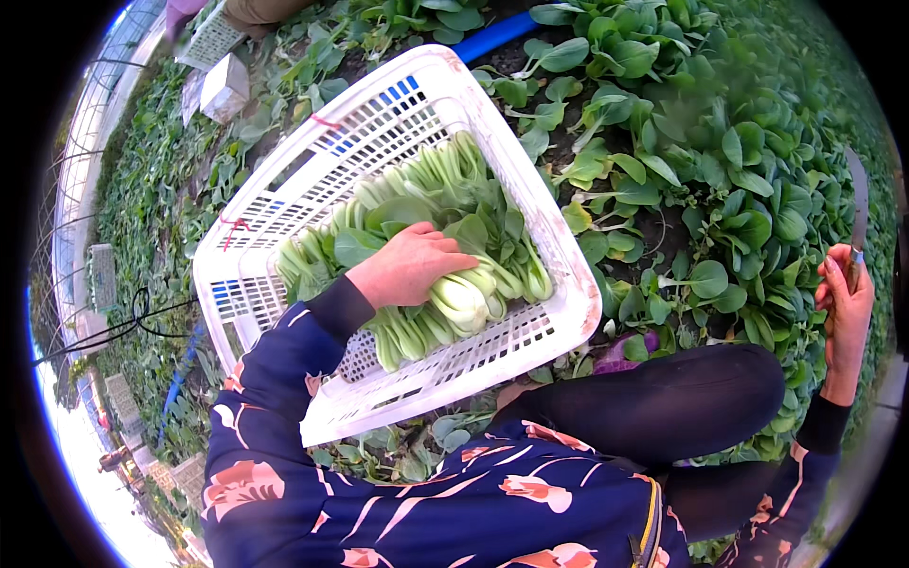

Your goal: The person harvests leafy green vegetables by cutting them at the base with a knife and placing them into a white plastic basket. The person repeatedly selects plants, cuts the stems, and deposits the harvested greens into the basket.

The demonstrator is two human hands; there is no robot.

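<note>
My left hand (412, 266) reaches into a white plastic crate (522, 184), its fingers closed over a bok choy head (461, 302). The pale stem base of that head points towards me. More bok choy (419, 174) lies in rows around it, stems outward and leaves towards the middle. Part of the crate's floor shows through at the near corner. Off to the far right, my right hand (845, 298) holds a knife (859, 206) by its handle, the curved blade pointing up and away from the crate.
Growing bok choy (746, 156) fills the bed on the right. Loose leaves cover the soil around the crate. A blue pipe (497, 35) runs behind it, and a black cord (142, 323) leads off left. A white box (225, 86) and another crate (209, 39) stand at the upper left.
</note>
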